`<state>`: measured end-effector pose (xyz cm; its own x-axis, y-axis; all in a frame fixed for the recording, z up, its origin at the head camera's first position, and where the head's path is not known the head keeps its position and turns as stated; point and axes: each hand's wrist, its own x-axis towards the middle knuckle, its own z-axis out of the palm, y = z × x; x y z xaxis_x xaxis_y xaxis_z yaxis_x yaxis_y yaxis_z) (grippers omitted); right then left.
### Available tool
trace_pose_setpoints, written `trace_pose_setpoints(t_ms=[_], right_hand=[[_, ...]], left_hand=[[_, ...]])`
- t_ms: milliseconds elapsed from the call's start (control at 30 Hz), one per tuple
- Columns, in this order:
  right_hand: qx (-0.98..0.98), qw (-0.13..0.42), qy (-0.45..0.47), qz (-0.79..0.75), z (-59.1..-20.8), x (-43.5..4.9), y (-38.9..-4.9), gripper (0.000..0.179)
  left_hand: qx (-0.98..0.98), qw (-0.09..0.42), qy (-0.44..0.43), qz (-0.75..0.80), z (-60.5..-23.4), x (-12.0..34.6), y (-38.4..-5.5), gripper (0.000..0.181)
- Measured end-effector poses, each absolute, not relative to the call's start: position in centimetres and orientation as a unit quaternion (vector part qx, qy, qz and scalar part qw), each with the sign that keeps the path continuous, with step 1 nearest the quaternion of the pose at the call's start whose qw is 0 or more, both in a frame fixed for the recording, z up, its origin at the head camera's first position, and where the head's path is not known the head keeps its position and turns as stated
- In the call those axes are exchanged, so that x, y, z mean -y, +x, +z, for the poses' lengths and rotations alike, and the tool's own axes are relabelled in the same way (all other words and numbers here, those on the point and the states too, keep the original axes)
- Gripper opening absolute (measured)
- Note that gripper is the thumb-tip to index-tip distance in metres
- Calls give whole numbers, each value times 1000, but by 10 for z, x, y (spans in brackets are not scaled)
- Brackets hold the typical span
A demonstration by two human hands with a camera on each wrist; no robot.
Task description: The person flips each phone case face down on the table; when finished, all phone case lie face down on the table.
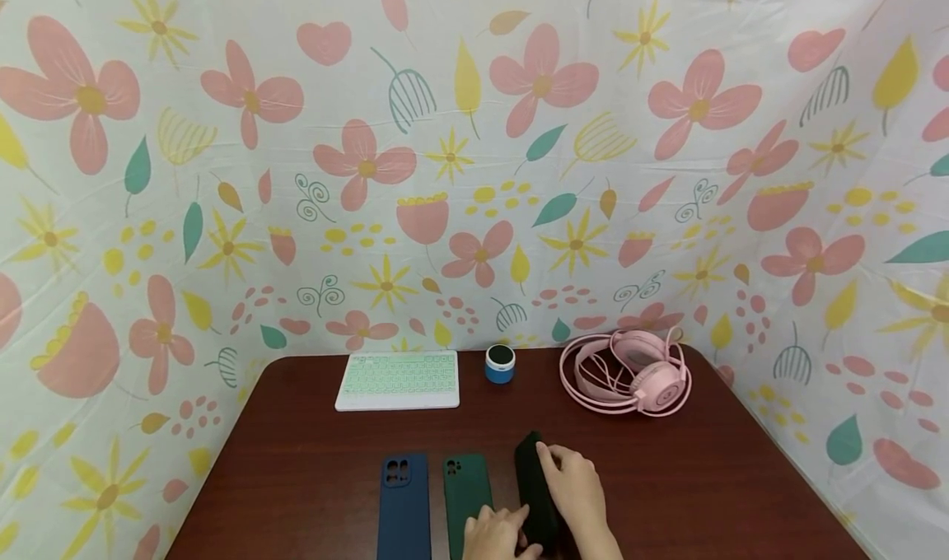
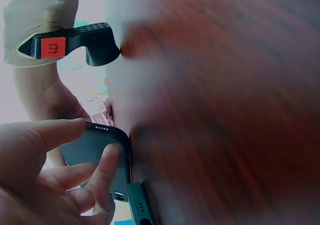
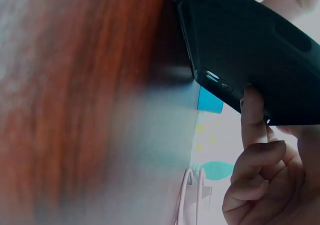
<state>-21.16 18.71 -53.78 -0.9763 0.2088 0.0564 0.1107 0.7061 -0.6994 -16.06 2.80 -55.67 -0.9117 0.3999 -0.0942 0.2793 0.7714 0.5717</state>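
A black phone case [image 1: 535, 494] stands tilted up off the table on one long side, between both hands. My right hand [image 1: 577, 484] grips its upper right edge, and in the right wrist view a fingertip [image 3: 251, 96] lies against its back near the camera cutout [image 3: 218, 80]. At the near end, my left hand [image 1: 495, 534] holds the case with thumb and fingers; the left wrist view has them by the row of small holes [image 2: 98, 128]. Just left lies a green phone case [image 1: 467, 490], partly covered by the left hand. Beside that is a blue phone case [image 1: 404, 502], camera cutouts facing up.
Along the back of the dark wooden table [image 1: 296, 453] are a white keyboard [image 1: 398, 380] with green keys, a small blue speaker-like cylinder [image 1: 500, 364] and pink headphones [image 1: 656, 383] with a coiled cable. A flower-patterned cloth [image 1: 474, 239] hangs behind.
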Motion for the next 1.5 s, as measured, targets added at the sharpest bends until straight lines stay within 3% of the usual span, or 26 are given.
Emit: trace_pose_setpoints(t_ms=[667,1500], right_hand=[[917,63,-96,383,-536,-190,-211,39],[909,69,-99,398,-532,-192,-211,41]], left_hand=[[-941,91,178,274,-560,-29,-156,50],[-926,116,160,322,-559,-29,-162,58]])
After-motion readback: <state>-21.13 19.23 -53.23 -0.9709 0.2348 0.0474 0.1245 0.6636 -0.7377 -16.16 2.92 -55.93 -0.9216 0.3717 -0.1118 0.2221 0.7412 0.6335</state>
